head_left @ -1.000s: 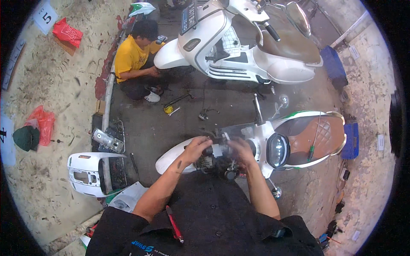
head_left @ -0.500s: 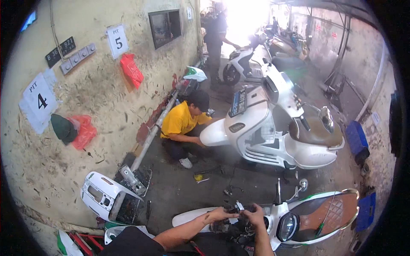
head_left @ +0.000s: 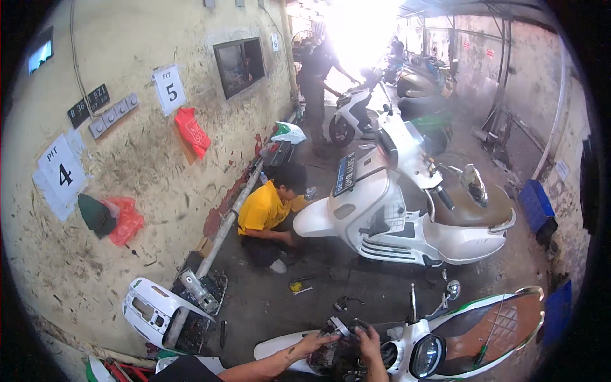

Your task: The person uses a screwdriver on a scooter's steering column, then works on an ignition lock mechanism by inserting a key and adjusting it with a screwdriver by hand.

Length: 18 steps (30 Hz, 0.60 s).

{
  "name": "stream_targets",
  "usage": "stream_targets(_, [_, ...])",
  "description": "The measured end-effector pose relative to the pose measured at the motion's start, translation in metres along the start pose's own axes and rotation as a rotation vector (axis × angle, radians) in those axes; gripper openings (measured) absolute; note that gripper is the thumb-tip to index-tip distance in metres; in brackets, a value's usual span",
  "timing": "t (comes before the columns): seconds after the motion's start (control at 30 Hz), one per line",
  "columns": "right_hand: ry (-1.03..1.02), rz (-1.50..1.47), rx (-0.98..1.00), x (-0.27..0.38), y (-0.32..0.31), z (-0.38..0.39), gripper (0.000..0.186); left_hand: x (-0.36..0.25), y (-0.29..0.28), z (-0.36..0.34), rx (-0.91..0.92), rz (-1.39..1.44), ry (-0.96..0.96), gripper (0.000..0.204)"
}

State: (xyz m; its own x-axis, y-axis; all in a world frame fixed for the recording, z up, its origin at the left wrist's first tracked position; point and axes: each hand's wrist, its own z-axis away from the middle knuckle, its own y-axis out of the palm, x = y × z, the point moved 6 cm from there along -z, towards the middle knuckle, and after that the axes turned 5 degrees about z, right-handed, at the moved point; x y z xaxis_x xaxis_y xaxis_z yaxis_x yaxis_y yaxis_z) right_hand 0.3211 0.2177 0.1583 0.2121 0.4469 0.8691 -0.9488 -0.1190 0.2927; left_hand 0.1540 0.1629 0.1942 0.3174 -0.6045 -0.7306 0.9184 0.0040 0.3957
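At the lower middle, my left hand (head_left: 312,344) and my right hand (head_left: 368,342) come together over the opened front of a white scooter (head_left: 407,331). Fingers of both are closed around a dark part with a pale metal strip (head_left: 340,326) on top; its exact kind is hard to make out. The left thumb presses near the strip, and the right fingers curl at the part's other side. Beneath the hands lies a dark, cluttered mass of scooter components (head_left: 344,363), partly hidden. A white front fender (head_left: 273,347) shows beside my left forearm.
On the brown seat (head_left: 503,328) lies a green-handled screwdriver (head_left: 482,354). A person in yellow (head_left: 262,210) crouches by another white scooter (head_left: 382,223). Removed white panels (head_left: 153,305) lean at the left wall. A wrench (head_left: 303,291) lies on the floor; blue bins (head_left: 538,204) stand right.
My view has shifted slightly, so the scooters sit a little lower. Both hands remain on the dark part, which has turned a little between them. The crouching person's head has bent lower.
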Motion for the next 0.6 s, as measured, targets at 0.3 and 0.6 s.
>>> stream_targets(0.3, [-0.623,0.752,0.028,0.080,-0.014,-0.012,0.035,-0.005,-0.012,-0.032,-0.034,-0.092,-0.131,0.046])
stream_targets(0.6, [-0.692,0.790,0.246,0.112,-0.015,-0.061,0.036,-0.018,0.021,-0.053,-0.048,0.217,-0.060,0.040])
